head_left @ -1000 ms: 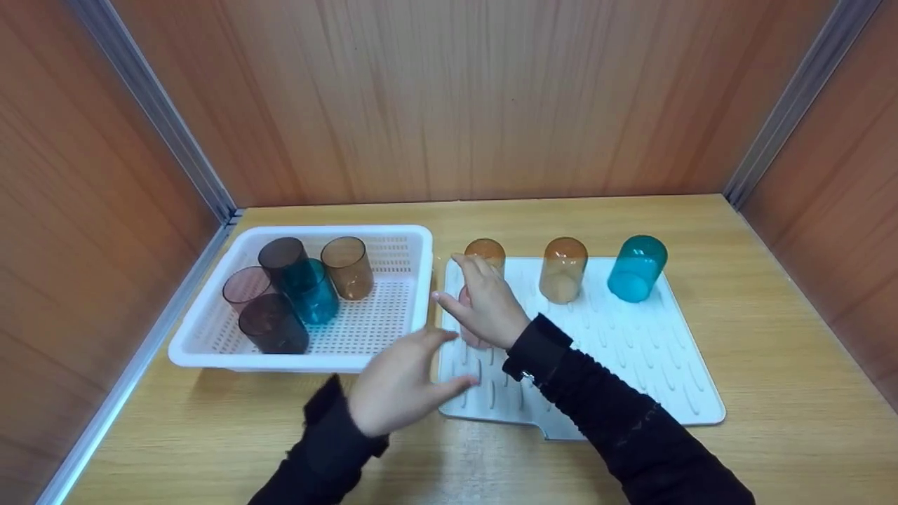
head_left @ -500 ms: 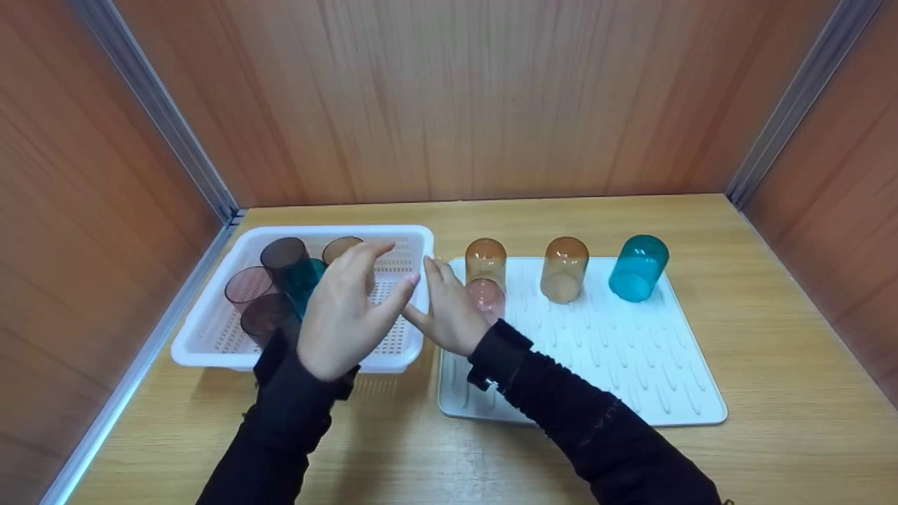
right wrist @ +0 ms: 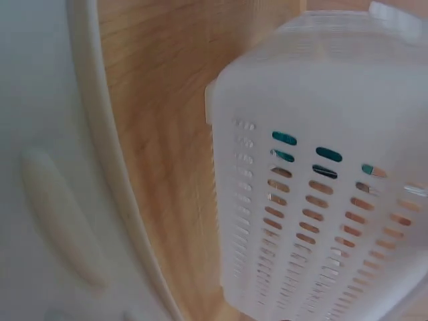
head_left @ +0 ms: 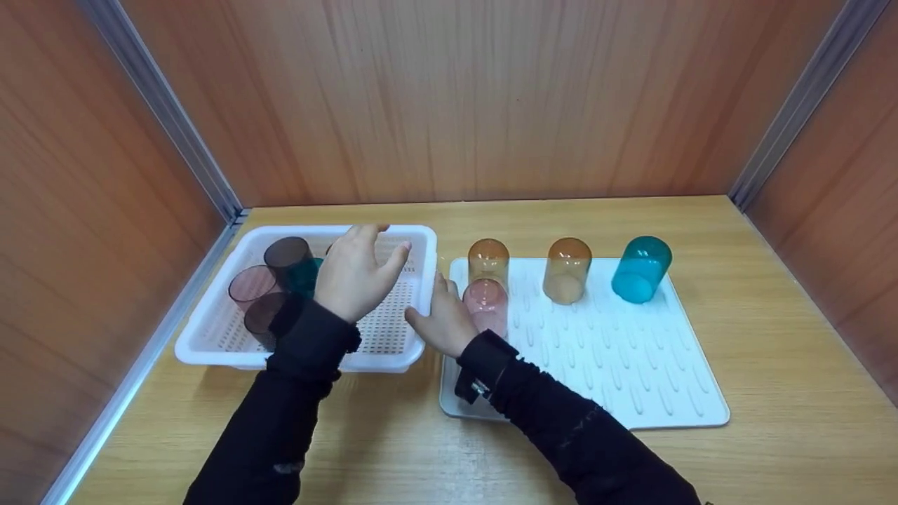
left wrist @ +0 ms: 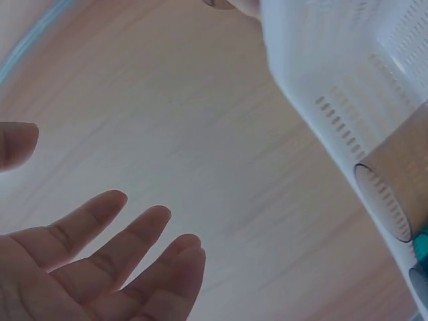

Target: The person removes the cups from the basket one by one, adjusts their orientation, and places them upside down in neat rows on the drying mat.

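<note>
A white plastic basket (head_left: 382, 362) of dark, pink, teal and amber translucent cups (head_left: 287, 254) sits under the left hand (head_left: 356, 275), fingers spread, and beside the right hand (head_left: 443, 321), fingers extended. It shares the wood-grain table (head_left: 393, 449) with a white ribbed tray (head_left: 631, 382) of 4 inverted translucent cups (head_left: 568, 270).

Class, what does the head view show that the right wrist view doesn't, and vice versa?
Only the head view: the left hand, and the upside-down pink cup, teal cup and two amber cups on the mat. Only the right wrist view: the outer face of the basket's slotted wall. Both: the white basket, the mat and the wooden tabletop.
</note>
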`<move>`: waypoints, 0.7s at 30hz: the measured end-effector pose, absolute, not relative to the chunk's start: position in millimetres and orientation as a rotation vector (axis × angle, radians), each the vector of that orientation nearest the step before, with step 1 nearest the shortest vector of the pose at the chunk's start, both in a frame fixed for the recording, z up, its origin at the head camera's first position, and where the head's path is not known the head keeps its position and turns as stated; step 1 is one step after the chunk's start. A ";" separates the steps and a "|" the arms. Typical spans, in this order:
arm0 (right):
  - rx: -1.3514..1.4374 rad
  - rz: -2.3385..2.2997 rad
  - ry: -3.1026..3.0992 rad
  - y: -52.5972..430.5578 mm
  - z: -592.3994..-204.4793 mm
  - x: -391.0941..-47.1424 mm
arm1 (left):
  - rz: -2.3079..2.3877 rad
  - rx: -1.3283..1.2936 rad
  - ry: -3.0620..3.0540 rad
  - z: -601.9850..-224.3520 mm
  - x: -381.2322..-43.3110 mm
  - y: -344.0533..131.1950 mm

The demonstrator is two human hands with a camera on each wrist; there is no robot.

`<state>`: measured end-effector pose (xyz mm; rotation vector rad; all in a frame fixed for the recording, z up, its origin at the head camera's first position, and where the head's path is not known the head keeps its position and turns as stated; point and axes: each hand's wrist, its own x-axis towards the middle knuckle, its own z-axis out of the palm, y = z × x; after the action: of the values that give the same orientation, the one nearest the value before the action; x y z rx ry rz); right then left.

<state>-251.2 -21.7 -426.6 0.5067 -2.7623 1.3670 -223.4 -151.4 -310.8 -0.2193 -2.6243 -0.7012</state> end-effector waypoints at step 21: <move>0.431 1.674 -2.600 -25.2 -437.9 -248.4 | -0.416 0.021 -2.892 -353.0 -286.0 -171.2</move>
<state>-248.4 -25.2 -437.9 0.4309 -2.6005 1.6741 -286.0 -171.2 -353.0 0.0207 -2.8917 -0.4160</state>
